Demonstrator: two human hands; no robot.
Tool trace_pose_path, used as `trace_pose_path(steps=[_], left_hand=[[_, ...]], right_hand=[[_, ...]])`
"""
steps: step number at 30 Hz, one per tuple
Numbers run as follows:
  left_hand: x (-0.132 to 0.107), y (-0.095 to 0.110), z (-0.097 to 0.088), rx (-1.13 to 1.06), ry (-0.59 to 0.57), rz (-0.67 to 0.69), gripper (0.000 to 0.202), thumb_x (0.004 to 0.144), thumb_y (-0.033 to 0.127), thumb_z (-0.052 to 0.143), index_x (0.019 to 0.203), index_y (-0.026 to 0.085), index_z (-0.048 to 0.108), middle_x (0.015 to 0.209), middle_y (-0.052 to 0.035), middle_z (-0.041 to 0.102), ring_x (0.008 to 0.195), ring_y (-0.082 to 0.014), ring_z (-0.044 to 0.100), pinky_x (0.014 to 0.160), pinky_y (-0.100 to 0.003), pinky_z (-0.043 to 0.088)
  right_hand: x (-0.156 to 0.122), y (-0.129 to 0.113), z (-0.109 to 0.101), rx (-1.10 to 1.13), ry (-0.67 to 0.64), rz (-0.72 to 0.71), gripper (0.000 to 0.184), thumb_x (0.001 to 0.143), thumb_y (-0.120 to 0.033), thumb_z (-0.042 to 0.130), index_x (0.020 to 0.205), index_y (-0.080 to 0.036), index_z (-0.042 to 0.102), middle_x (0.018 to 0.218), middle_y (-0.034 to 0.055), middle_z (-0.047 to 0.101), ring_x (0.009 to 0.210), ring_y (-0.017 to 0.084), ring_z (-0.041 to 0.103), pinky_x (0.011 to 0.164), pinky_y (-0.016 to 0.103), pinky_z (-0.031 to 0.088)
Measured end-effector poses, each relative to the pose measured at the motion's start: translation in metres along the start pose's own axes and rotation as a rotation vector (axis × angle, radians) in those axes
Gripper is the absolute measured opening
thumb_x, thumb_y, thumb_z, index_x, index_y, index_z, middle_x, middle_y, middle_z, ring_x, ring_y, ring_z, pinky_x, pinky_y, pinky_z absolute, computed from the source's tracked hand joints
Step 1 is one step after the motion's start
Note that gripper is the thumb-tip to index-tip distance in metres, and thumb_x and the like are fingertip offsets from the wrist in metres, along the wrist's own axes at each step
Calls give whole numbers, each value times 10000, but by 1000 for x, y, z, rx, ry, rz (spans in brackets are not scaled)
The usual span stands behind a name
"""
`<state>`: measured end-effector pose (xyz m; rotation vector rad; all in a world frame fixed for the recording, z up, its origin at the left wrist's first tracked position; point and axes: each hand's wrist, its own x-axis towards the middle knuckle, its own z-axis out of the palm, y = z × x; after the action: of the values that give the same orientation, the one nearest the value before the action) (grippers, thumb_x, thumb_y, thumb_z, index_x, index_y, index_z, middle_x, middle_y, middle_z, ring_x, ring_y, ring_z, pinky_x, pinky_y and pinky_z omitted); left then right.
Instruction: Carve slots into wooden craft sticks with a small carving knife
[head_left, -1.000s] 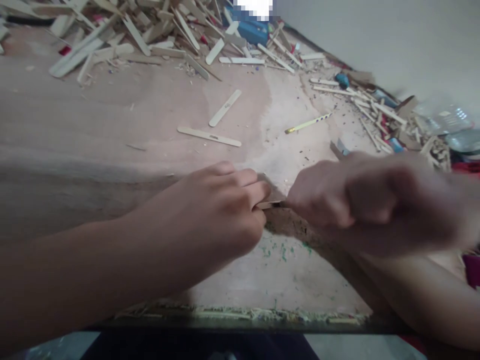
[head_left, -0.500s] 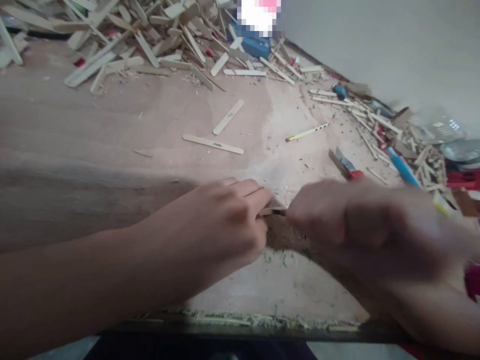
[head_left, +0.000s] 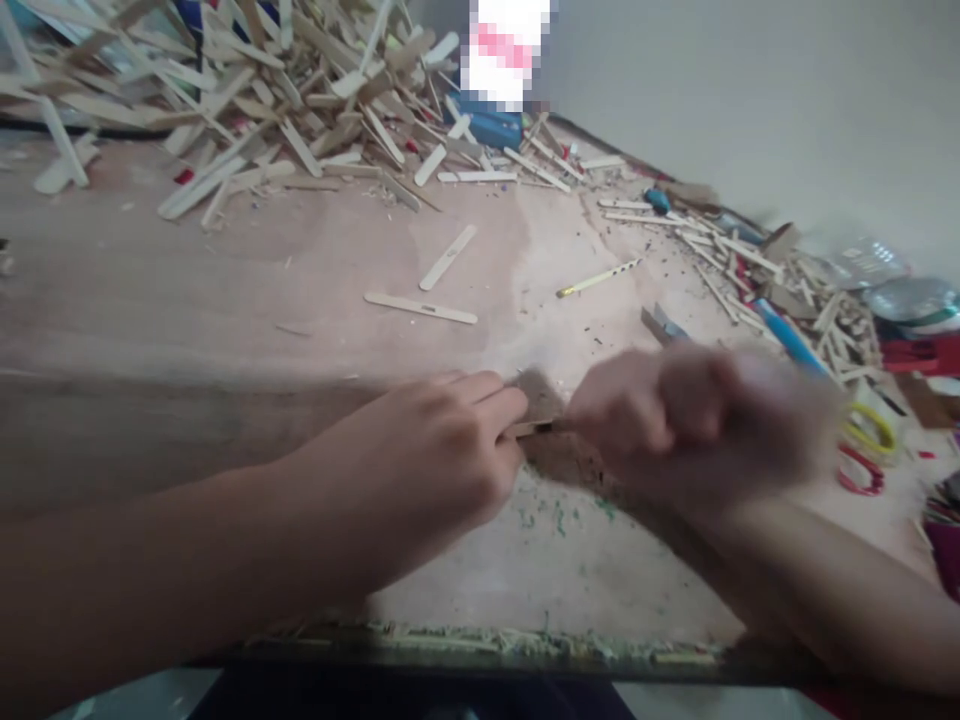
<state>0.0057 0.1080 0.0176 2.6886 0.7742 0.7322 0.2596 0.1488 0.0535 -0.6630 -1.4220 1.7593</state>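
Note:
My left hand is closed low over the table, pinching a wooden craft stick whose end sticks out past the fingertips toward the right. Facing it, my right hand is curled into a fist and smeared by motion. A thin dark piece juts from that fist and meets the stick's end; its kind is not clear. Beyond the hands lie two loose craft sticks, a nearer one and a shorter-looking one. The grey jaws of a hand tool show behind my right fist, which hides its handle.
A big heap of craft sticks spreads along the back left, beside a blue object. A pale pencil lies mid-table. Stick scraps, a blue tool, yellow scissor-like loops and plastic bottles crowd the right.
The view has shifted, showing the back heap lower. My right fist has turned and pulled up somewhat, uncovering the yellow and red loops. My left hand keeps its grip on the craft stick.

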Motion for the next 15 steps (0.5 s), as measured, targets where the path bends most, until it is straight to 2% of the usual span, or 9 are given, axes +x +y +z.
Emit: trace_pose_path(steps=[2, 4, 7, 11, 15], left_hand=[[0, 0, -1, 2, -21, -3, 310, 878, -85, 691, 851, 218, 748, 923, -30, 691, 826, -236, 614, 734, -402, 480], [0, 0, -1, 3, -44, 0, 305, 879, -79, 691, 874, 218, 756, 935, -30, 702, 824, -237, 627, 729, -398, 493], [-2, 0, 1, 11, 0, 9, 309, 861, -78, 686, 878, 225, 744, 935, -34, 684, 831, -249, 624, 719, -409, 480], [-3, 0, 4, 9, 35, 11, 329, 815, -88, 669, 864, 234, 714, 925, -24, 650, 838, -249, 605, 734, -418, 464], [-4, 2, 6, 31, 18, -1, 327, 860, -80, 662, 910, 231, 751, 947, -33, 679, 860, -264, 599, 782, -427, 487]], right_hand=[[-1, 1, 3, -15, -54, -71, 725, 1201, -478, 808, 692, -258, 342, 598, -65, 274, 525, 155, 310, 595, 379, 276], [-2, 1, 6, -24, -105, -107, 721, 1219, -475, 772, 689, -249, 339, 586, -63, 302, 511, 136, 317, 599, 373, 280], [-4, -1, 7, -39, -77, -110, 731, 1255, -514, 695, 715, -252, 278, 584, -76, 206, 495, 127, 199, 556, 362, 280], [-6, -4, 7, -95, -27, -89, 743, 1291, -471, 712, 718, -244, 298, 615, -66, 265, 526, 129, 270, 606, 384, 284], [-9, -14, 6, -78, -45, -26, 709, 1258, -503, 724, 717, -241, 348, 623, -39, 370, 553, 147, 395, 606, 365, 398]])
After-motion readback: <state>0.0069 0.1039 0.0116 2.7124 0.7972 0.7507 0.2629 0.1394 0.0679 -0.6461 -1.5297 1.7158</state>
